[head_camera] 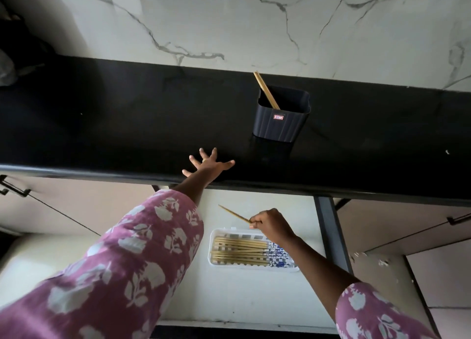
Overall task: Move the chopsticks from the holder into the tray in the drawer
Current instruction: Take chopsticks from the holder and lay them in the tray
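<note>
A dark ribbed holder (279,120) stands on the black countertop (127,124) with a pair of wooden chopsticks (265,90) leaning out of it to the left. Below, in the open drawer (254,295), a white tray (219,239) holds several wooden chopsticks (239,251) with blue-patterned ends, lying side by side. My right hand (272,224) hovers just above the tray's far edge and grips a pair of chopsticks (234,214) pointing up and left. My left hand (207,163) rests flat on the countertop's front edge with fingers spread, left of the holder.
A marble-patterned wall (254,19) rises behind the counter. Closed cabinet fronts with dark handles (12,188) flank the drawer on both sides. A dark rail (331,231) runs along the drawer's right side. Something dark and grey sits at the counter's far left (10,58).
</note>
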The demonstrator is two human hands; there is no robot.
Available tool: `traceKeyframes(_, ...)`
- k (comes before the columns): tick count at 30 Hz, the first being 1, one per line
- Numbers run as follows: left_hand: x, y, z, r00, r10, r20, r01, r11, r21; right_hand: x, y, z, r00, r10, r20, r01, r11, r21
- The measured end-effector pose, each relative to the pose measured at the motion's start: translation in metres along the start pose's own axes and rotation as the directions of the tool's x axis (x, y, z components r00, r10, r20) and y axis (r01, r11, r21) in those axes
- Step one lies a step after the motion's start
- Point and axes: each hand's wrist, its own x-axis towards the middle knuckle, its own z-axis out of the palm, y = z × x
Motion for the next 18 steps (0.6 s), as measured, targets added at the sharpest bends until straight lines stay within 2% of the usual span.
traceKeyframes(4, 0.007, 0.001, 0.004, 0.999, 0.013, 0.039, -0.017, 0.996, 0.088, -0.006, 0.014, 0.026, 0.987, -0.002, 0.162, 0.034, 0.98, -0.194)
traceKeyframes(10, 0.011, 0.005, 0.003, 0.995, -0.009, 0.097, -0.006, 0.989, 0.147, -0.009, 0.029, 0.055, 0.957, 0.018, 0.291, 0.112, 0.899, -0.423)
traceKeyframes(16, 0.012, 0.007, 0.002, 0.993, -0.027, 0.114, 0.008, 0.986, 0.167, -0.003, 0.026, 0.068, 0.957, -0.042, 0.288, 0.198, 0.819, -0.538)
traceKeyframes(18, 0.012, 0.007, 0.002, 0.992, -0.028, 0.119, 0.007, 0.984, 0.177, -0.002, 0.024, 0.07, 0.954, -0.053, 0.295, 0.207, 0.83, -0.518)
